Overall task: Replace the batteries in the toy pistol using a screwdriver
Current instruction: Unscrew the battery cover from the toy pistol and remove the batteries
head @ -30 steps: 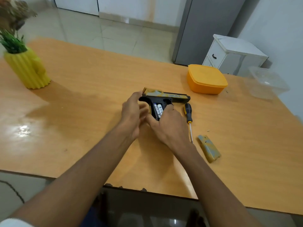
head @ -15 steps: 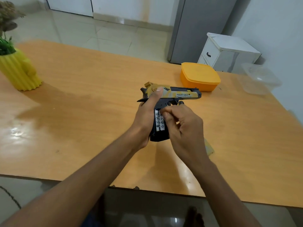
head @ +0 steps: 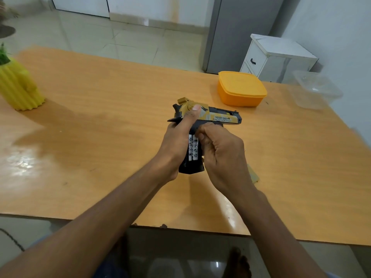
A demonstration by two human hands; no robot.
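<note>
Pistol point(head: 218, 117) reads "DESERT EAGLE".
Left hand point(head: 176, 143) grips it; right hand point(head: 220, 155) pinches the white, icon-printed batteries point(head: 193, 147).

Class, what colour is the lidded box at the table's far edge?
The lidded plastic box is orange all over, shown best in the head view.

The bench point(head: 100, 109) looks like orange wood-grain laminate, smooth and glossy, with a bright sheen at nine o'clock. The toy pistol point(head: 218, 117) at centre appears moulded plastic: matt black body, tan-yellow printed slide. The two batteries point(head: 193, 146) in it carry smooth white printed wrappers. At one o'clock, the orange box point(head: 241, 89) is smooth, opaque plastic; at two o'clock, the clear tub point(head: 317, 91) is thin transparent plastic. At ten o'clock, the yellow pot point(head: 18, 89) has a ribbed, satin surface. The floor tiles point(head: 120, 35) are polished and reflective.
</note>
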